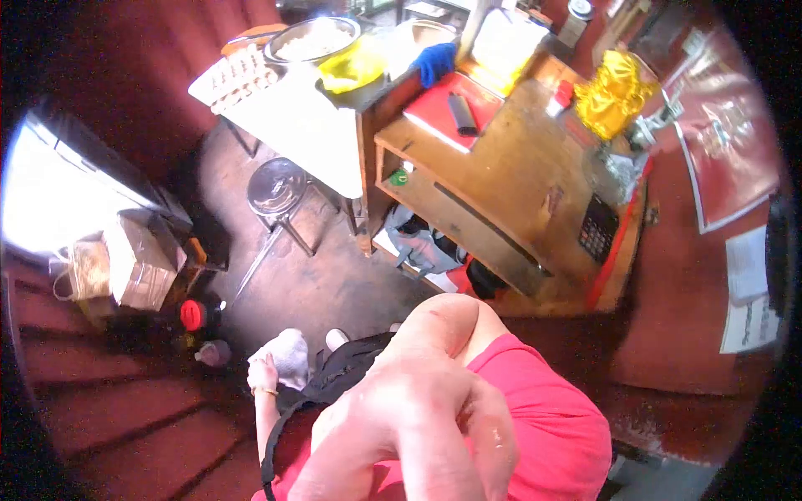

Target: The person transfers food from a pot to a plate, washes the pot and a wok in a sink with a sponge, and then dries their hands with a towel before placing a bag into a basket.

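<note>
My left hand (263, 374), at the lower left with a bracelet on its wrist, is closed on a bunched white cloth (290, 359). It hangs beside a black garment (344, 367) at my waist. Very close to the camera, at the bottom centre, my right hand (409, 422) is raised over my pink top (543, 409). Its fingers are apart and bent toward the lens, and nothing shows between them; the fingertips partly run out of the frame.
A wooden desk (493, 184) carries a red folder (447, 104), a calculator (598, 230) and a yellow bag (614, 92). A metal stool (277, 188) stands by a white table (301, 125) holding eggs and a bowl (313, 40). Boxes (138, 263) and a red-lidded jar (194, 315) are at left.
</note>
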Tool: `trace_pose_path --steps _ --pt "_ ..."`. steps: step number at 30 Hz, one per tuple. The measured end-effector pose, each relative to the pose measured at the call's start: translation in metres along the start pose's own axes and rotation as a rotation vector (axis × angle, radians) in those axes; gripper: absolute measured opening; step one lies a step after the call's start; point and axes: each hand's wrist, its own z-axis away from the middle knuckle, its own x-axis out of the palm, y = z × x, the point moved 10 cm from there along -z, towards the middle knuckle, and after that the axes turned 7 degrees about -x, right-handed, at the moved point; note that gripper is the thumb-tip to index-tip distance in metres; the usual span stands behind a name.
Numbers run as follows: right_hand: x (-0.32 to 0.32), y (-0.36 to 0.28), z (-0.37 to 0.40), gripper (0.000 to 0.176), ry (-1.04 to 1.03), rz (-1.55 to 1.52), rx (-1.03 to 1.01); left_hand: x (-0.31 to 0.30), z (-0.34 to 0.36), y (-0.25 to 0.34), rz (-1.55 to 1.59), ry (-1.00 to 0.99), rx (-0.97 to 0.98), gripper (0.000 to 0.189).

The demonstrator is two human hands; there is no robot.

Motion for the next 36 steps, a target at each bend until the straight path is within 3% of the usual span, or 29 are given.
trace_pose_path --steps 2,4,5,6,8,9,10,12,14,15,16,17,18,21,25,27,31,35,36 --pt "-0.001 0.006 -0.002 0.033 0.014 -0.044 0.004 0.021 -0.01 -0.028 0.207 0.253 0.125 0.035" --pt "0.005 0.003 -0.005 0.033 -0.067 -0.078 -0.171 0.05 -0.025 -0.064 0.625 0.302 0.107 0.032" --pt "0.008 0.006 -0.006 0.029 -0.041 -0.173 -0.138 -0.028 0.004 -0.022 0.639 0.187 0.047 0.029" --pt "0.022 0.017 -0.007 0.029 -0.035 -0.182 -0.134 -0.059 0.012 -0.009 0.709 0.193 0.076 0.024" --pt "-0.011 0.008 0.025 0.023 0.628 -0.441 -0.707 -0.107 0.027 0.02 1.259 0.069 0.123 0.02" --pt "-0.001 0.017 -0.007 0.012 0.466 -0.405 -0.161 -0.122 0.028 0.033 1.375 -0.04 0.138 0.019" --pt "-0.011 0.0 -0.007 0.012 0.487 -0.412 -0.163 -0.134 0.03 0.046 1.492 -0.151 0.149 0.019" --pt "-0.019 -0.007 -0.005 0.014 0.413 -0.116 0.023 -0.161 0.04 0.059 1.708 -0.245 0.052 0.018" --pt "-0.034 -0.004 0.002 0.016 0.3 0.152 0.221 -0.203 0.055 0.071 1.842 -0.224 0.168 0.02" --pt "-0.048 -0.005 0.009 0.017 0.233 0.281 0.318 -0.226 0.065 0.074 1.827 -0.114 0.378 0.024" --pt "-0.047 -0.019 0.022 0.041 -0.123 0.264 0.318 -0.249 0.076 0.097 2.021 -0.425 0.383 0.029" --pt "-0.068 -0.035 0.036 0.04 -0.013 0.375 0.353 -0.251 0.078 0.093 1.998 -0.501 0.362 0.052" --pt "-0.086 -0.056 0.055 0.038 0.068 0.375 0.399 -0.28 0.104 0.105 2.227 -0.721 0.611 0.043" --pt "-0.119 -0.127 0.092 0.026 0.415 0.629 0.246 -0.332 0.155 0.141 2.095 -0.946 0.979 0.042" --pt "-0.115 -0.164 0.102 0.021 0.52 0.772 0.186 -0.37 0.244 0.209 1.696 -1.24 1.507 0.04" --pt "-0.109 -0.171 0.111 0.018 0.549 0.823 0.177 -0.37 0.281 0.221 1.536 -1.313 1.673 0.039" --pt "-0.121 -0.173 0.149 0.013 0.693 0.895 0.264 -0.358 0.322 0.222 1.393 -1.398 1.802 0.037" --pt "-0.144 -0.169 0.201 0.007 0.791 0.924 0.457 -0.364 0.328 0.225 1.343 -1.423 1.813 0.035" --pt "-0.151 -0.172 0.217 0.007 0.931 0.937 0.492 -0.367 0.328 0.228 1.332 -1.432 1.815 0.035"
